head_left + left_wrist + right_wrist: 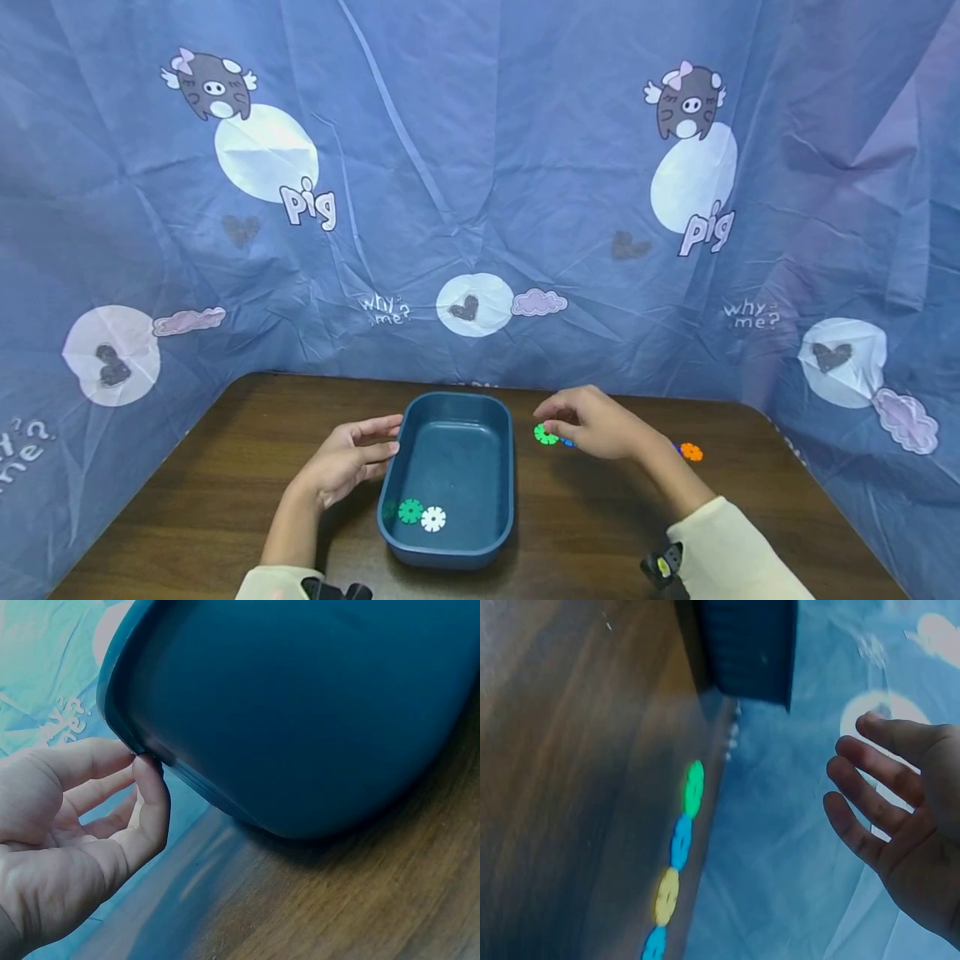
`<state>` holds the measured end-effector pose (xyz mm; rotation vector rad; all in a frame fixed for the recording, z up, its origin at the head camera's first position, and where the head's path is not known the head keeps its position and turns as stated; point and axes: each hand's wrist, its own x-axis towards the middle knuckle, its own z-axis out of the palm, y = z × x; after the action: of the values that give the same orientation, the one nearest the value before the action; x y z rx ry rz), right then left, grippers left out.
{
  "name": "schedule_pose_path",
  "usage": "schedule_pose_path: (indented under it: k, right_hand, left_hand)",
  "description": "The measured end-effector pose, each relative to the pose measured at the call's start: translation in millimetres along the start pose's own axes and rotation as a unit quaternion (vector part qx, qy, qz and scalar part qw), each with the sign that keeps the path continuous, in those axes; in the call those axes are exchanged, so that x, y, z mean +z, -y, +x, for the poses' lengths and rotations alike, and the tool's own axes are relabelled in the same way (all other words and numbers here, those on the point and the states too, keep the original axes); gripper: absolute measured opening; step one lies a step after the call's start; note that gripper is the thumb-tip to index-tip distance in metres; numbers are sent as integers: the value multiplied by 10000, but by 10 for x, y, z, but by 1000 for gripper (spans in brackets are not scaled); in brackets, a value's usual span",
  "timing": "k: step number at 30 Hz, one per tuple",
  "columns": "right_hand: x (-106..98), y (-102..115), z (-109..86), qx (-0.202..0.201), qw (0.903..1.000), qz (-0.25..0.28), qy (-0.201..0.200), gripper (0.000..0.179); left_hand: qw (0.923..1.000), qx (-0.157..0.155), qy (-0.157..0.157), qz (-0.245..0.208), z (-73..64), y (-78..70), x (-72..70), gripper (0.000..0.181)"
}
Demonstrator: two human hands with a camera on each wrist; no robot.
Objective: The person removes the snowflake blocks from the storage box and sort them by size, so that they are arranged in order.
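Observation:
A dark teal plastic tub [450, 553] stands on the wooden table, with a green snowflake disc [410, 511] and a white snowflake disc [432, 518] at its near end. At the tub's left side, my left hand [348, 458] pinches the rim between thumb and finger [154, 799]. My right hand [600, 423] hovers right of the tub, fingers loosely curved with nothing between them. Under its fingertips in the head view lies a bright green disc [546, 434], followed by a blue disc [680, 841] and a yellow disc [667, 897] in a row.
An orange disc [692, 452] lies at the row's right end, partly behind the right forearm. Behind the table [600, 533] hangs a blue curtain [480, 167] with pig prints. Cream sleeves [727, 550] and dark wrist straps enter at the bottom.

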<state>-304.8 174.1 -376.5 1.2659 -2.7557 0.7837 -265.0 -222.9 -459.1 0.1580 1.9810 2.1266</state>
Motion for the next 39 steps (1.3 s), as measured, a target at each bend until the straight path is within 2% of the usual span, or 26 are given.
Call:
schedule_pose_path:
  k: [7,13,23,31,39]
  right_hand:
    - [199,288,160,-727,9952,-560,330,20]
    - [412,484,258,-1079,9888,-910,489,24]
    - [750,650,361,-1661,9694,-1497,1018,30]
    - [886,736,409,-1751,9579,-1627,1591,28]
    - [970,799,536,-1791,9469,-1780,1989,27]
  left_hand:
    - [10000,4,-14,0,3,2,0,58]
    - [10000,6,-26,-19,7,5,-4,58]
    - [10000,30,5,-61,17,15,1,58]
    - [9999,72,119,-48,23,17,4,59]
    - [10000,-8,53,70,18,-1,-14,58]
